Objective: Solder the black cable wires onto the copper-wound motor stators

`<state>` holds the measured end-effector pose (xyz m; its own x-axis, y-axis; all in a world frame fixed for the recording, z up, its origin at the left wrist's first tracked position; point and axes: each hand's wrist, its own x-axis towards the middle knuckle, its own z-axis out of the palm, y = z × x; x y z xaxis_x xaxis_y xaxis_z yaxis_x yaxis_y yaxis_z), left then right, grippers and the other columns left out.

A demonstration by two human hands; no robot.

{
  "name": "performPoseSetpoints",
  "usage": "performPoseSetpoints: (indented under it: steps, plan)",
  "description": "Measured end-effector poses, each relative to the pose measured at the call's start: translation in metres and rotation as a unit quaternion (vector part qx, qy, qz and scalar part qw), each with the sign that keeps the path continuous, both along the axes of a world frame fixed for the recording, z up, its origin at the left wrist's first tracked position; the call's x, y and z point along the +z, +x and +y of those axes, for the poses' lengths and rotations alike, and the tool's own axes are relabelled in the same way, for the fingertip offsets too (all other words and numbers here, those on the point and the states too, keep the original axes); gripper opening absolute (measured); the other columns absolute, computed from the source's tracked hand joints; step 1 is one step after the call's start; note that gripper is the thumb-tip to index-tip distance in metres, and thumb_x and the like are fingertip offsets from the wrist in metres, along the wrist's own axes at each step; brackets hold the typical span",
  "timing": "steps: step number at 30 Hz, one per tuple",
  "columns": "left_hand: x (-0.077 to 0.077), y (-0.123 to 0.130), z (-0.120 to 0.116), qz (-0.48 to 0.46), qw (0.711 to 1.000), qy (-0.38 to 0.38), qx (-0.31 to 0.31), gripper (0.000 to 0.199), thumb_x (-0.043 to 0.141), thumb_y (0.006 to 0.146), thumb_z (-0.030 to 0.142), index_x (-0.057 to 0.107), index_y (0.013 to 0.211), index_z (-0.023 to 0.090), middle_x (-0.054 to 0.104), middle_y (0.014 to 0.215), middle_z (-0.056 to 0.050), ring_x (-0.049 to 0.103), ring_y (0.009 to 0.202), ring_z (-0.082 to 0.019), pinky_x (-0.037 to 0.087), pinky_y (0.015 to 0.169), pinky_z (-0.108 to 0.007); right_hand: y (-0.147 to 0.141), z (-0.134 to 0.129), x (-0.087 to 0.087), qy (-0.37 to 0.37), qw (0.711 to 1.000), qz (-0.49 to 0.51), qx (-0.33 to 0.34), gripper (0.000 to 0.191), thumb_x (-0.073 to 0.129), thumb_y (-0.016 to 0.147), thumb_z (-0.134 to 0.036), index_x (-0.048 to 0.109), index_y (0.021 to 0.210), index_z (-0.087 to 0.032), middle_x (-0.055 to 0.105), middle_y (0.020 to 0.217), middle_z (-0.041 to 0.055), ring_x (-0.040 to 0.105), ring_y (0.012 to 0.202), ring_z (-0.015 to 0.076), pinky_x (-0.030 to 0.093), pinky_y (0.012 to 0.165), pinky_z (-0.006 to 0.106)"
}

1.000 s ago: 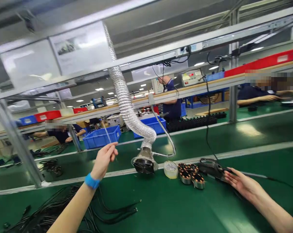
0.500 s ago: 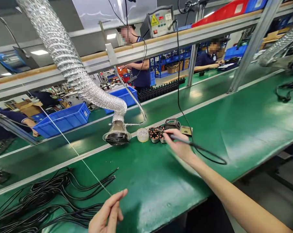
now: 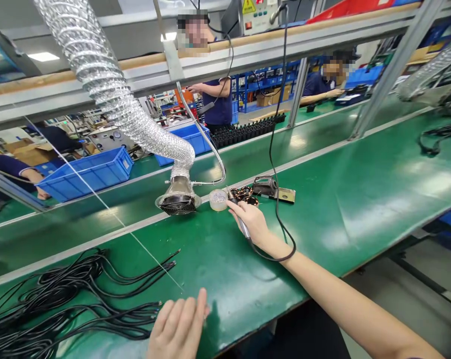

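My right hand (image 3: 250, 222) is closed around a soldering iron (image 3: 243, 228), its black cord looping under my wrist. Its front end is beside a round translucent tub (image 3: 218, 200) and several ring-shaped copper-wound motor stators (image 3: 244, 193), partly hidden by my fingers. Just behind them stands a dark iron holder (image 3: 265, 186) with a small metal tray (image 3: 286, 195). Low in the view, my left hand (image 3: 180, 326) has its fingers curled together. A thin pale solder wire (image 3: 116, 219) slants down to these fingers; the grip itself is hidden. Black cables (image 3: 76, 289) lie left of this hand.
A silver duct (image 3: 135, 117) hangs down to a fume hood (image 3: 178, 199) over the green bench (image 3: 341, 199). A metal rail shelf (image 3: 248, 55) crosses above. Blue bins (image 3: 87, 174) and several people are beyond the bench. The iron's cord hangs from above.
My right hand has moved left with the soldering iron, from over the stators toward the tub. My left hand has shifted slightly right and turned, its fingers now together. The view has tilted slightly.
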<state>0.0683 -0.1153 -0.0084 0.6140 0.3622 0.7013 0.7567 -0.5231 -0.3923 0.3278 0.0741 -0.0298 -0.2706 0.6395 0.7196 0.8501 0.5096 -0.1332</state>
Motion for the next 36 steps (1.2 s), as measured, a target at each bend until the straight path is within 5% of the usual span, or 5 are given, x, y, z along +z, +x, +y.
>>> performPoseSetpoints:
  steps: [6,11,16,29,36]
  plan:
    - [-0.012,0.032,0.007,0.039,0.988,-0.076,-0.125,0.03,0.043,0.099,0.015,0.072,0.096,0.009,0.07,0.077,-0.006,0.065,0.078,-0.019,0.048,0.089,-0.038,0.003,0.014,-0.012,-0.009,0.999,-0.034,-0.003,0.048,0.042,0.092,-0.002,0.054,0.136,-0.018,0.056,0.096,0.0097,0.053,0.09,0.0226,0.048,0.085,0.035]
    - [-0.003,0.018,0.033,-0.013,0.961,-0.274,-0.034,0.03,0.039,0.101,0.02,0.065,0.115,0.014,0.069,0.073,-0.004,0.066,0.062,-0.02,0.049,0.059,-0.031,0.002,0.017,-0.017,-0.024,0.999,-0.045,0.007,0.046,0.044,0.091,-0.003,0.056,0.132,-0.018,0.056,0.096,0.0098,0.052,0.089,0.023,0.047,0.081,0.035]
    - [0.016,-0.016,0.08,-0.131,0.86,-0.483,0.094,0.034,0.033,0.103,0.028,0.064,0.116,0.022,0.075,0.084,-0.003,0.071,0.074,-0.02,0.048,0.065,-0.028,0.002,0.018,-0.015,-0.032,0.999,-0.015,-0.005,0.037,0.046,0.094,-0.011,0.058,0.128,-0.016,0.054,0.094,0.01,0.051,0.085,0.0236,0.047,0.078,0.036]
    - [0.025,-0.034,0.136,-0.248,0.826,-0.479,0.163,0.029,0.043,0.094,0.033,0.068,0.098,0.02,0.069,0.072,-0.003,0.065,0.069,-0.02,0.041,0.065,-0.028,-0.003,-0.019,-0.003,-0.132,0.976,0.086,0.149,0.045,0.053,0.09,-0.009,0.047,0.133,-0.023,0.047,0.106,0.006,0.058,0.083,0.0148,0.054,0.079,0.029]
    - [0.018,-0.008,0.125,-0.251,0.816,-0.517,0.068,0.032,0.043,0.097,0.037,0.069,0.095,0.02,0.067,0.069,-0.002,0.062,0.066,-0.017,0.04,0.063,-0.025,-0.005,-0.071,0.007,-0.234,0.924,0.112,0.283,0.041,0.052,0.094,-0.015,0.048,0.133,-0.027,0.05,0.109,0.0056,0.061,0.093,0.0149,0.054,0.087,0.031]
